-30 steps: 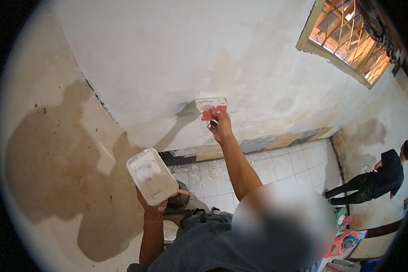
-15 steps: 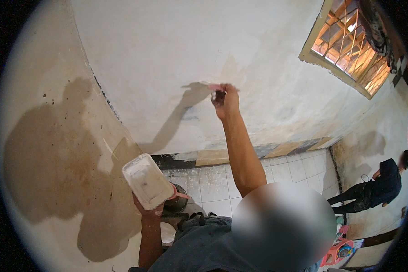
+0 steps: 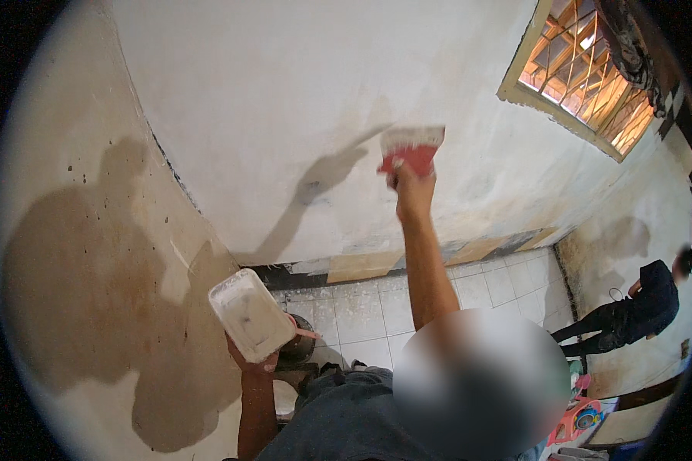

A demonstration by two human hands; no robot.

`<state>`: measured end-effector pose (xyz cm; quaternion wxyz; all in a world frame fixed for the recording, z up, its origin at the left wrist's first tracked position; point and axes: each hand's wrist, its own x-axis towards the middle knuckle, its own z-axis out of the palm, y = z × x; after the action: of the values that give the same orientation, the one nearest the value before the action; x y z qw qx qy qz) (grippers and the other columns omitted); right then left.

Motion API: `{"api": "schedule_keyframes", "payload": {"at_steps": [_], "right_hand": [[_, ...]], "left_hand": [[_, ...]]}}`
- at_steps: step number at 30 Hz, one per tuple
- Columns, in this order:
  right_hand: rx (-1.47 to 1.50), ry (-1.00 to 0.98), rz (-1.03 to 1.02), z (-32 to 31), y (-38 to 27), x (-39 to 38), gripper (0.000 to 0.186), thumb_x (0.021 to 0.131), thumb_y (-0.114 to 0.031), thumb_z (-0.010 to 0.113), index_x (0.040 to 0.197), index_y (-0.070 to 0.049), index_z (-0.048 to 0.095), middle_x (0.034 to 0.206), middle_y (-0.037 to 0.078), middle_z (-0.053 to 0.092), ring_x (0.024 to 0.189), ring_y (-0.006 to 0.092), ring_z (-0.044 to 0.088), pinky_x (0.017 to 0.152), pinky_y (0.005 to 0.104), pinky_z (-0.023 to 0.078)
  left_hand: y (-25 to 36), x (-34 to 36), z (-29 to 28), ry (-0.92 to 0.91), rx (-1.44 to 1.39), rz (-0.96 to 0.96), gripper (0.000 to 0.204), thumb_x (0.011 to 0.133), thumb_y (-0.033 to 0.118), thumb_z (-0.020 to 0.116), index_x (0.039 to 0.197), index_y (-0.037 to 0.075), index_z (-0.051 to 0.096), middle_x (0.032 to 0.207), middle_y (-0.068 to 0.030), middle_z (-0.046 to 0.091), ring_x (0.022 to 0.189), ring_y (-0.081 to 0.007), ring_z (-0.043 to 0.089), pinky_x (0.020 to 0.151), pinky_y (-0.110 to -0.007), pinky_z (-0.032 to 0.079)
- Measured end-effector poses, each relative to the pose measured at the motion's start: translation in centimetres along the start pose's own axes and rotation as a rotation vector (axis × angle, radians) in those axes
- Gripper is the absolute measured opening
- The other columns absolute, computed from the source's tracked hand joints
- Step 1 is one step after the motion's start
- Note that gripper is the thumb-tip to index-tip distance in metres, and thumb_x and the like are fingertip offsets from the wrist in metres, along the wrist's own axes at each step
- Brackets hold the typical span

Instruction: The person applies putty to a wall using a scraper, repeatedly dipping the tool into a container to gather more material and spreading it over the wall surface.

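Observation:
My right hand (image 3: pixel 412 187) is closed around a red putty knife (image 3: pixel 417 157), its wide, whitish-smeared blade pointing up in front of the white wall (image 3: pixel 300 84). Whether the blade touches the plaster cannot be told. In my left hand (image 3: pixel 252 363), low on the left, I hold a shallow, white rectangular tub (image 3: pixel 252 315) by its underside and lower end; most of those fingers are hidden. White residue coats the tub's inside. A pinkish-red strip (image 3: pixel 305 328) sticks out beside the tub; what it belongs to is unclear.
A dark round vessel (image 3: pixel 298 346) stands below the tub. White floor tiles (image 3: pixel 357 315) run along the wall's foot. At upper right is a barred window (image 3: pixel 584 77). Another person (image 3: pixel 630 303) in dark clothes stands at far right, near a pink plastic item (image 3: pixel 577 419). A stained wall (image 3: pixel 92 269) is at left.
My right hand has moved slightly right and turned the putty knife, so its broad blade now faces me. The tub in my left hand has dropped a little.

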<state>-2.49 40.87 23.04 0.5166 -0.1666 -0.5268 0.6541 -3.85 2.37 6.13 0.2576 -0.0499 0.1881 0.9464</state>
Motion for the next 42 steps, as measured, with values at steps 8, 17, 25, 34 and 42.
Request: {"api": "schedule_keyframes", "payload": {"at_steps": [8,17,25,34,42], "right_hand": [[-1.169,0.128,-0.506,-3.0,7.1,1.3,0.025,0.083,-0.009,0.066,0.102,-0.007,0.049,0.075,0.019,0.065,0.069,0.0393,0.066,0.058,0.0493,0.051],[-1.313,-0.354,-0.113,-6.5,14.3,-2.6,0.025,0.085,-0.014,0.062,0.108,-0.009,0.054,0.092,0.018,0.069,0.078,0.0418,0.067,0.067,0.049,0.055],[0.169,0.267,0.101,-9.5,8.2,6.8,0.017,0.082,0.003,0.054,0.095,-0.006,0.05,0.072,0.006,0.055,0.053,0.0158,0.054,0.041,0.0298,0.044],[-0.863,-0.358,-0.266,0.9,7.2,1.8,0.024,0.078,-0.018,0.063,0.095,-0.005,0.052,0.075,0.024,0.062,0.074,0.0481,0.062,0.067,0.0552,0.048],[-1.216,-0.061,-0.687,-1.8,4.6,6.0,0.018,0.086,-0.011,0.063,0.101,-0.01,0.054,0.08,0.013,0.069,0.071,0.0365,0.068,0.058,0.0473,0.052]], "left_hand": [[0.9,0.3,-1.2,-0.08,0.174,0.065,0.062,0.099,0.052,0.043,0.146,0.012,0.04,0.137,-0.0122,0.054,0.12,-0.0347,0.059,0.092,-0.053,0.056],[0.0,0.1,-1.4,-0.082,0.212,0.072,0.062,0.098,0.051,0.046,0.146,0.012,0.039,0.137,-0.0122,0.054,0.12,-0.0339,0.059,0.092,-0.052,0.056],[-0.5,-0.1,-1.1,-0.108,0.244,0.078,0.062,0.098,0.049,0.048,0.146,0.012,0.039,0.137,-0.0123,0.054,0.119,-0.0332,0.059,0.092,-0.051,0.057],[-0.3,-0.7,-1.1,-0.119,0.261,0.087,0.062,0.097,0.048,0.05,0.147,0.011,0.039,0.137,-0.0123,0.054,0.119,-0.0325,0.06,0.091,-0.05,0.057],[-0.3,-1.1,-1.1,-0.135,0.272,0.104,0.063,0.097,0.047,0.052,0.147,0.011,0.038,0.137,-0.0124,0.053,0.118,-0.0318,0.06,0.091,-0.049,0.058]]}}
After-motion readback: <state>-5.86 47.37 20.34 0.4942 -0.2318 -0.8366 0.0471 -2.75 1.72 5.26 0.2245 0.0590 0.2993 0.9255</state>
